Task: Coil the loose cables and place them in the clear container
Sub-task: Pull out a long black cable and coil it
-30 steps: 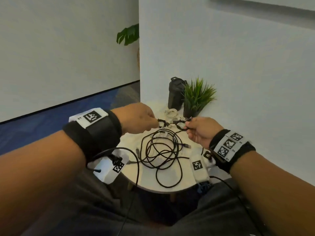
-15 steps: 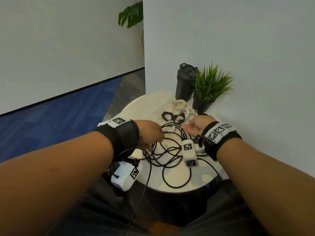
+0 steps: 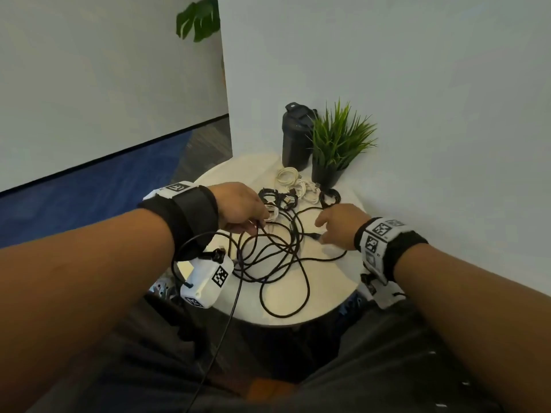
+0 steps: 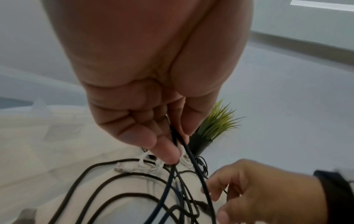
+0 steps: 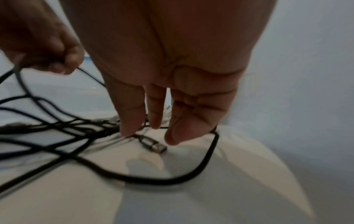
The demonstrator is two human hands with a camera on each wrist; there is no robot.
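Observation:
A long black cable [image 3: 277,257] lies in a loose tangle on the round white table [image 3: 328,293]. My left hand [image 4: 178,145] pinches a strand of the black cable [image 4: 191,159] between thumb and fingers and holds it a little above the tabletop. My right hand [image 5: 149,133] hangs over the cable's metal USB plug [image 5: 153,144] with fingers straight and nothing between them. In the head view the left hand [image 3: 244,210] is left of the tangle and the right hand [image 3: 337,225] is right of it. No clear container shows in any view.
Small coiled cables lie at the back of the table: white coils [image 3: 287,175] and black coils [image 3: 269,198]. Behind them stand a black bottle [image 3: 295,135] and a potted plant [image 3: 337,144], close to the white wall. Wrist camera leads hang near the table's front edge.
A second ago both hands held a small black coil, which now lies at the back. The left hand has taken a strand of the tangle. The right hand has lowered over the plug.

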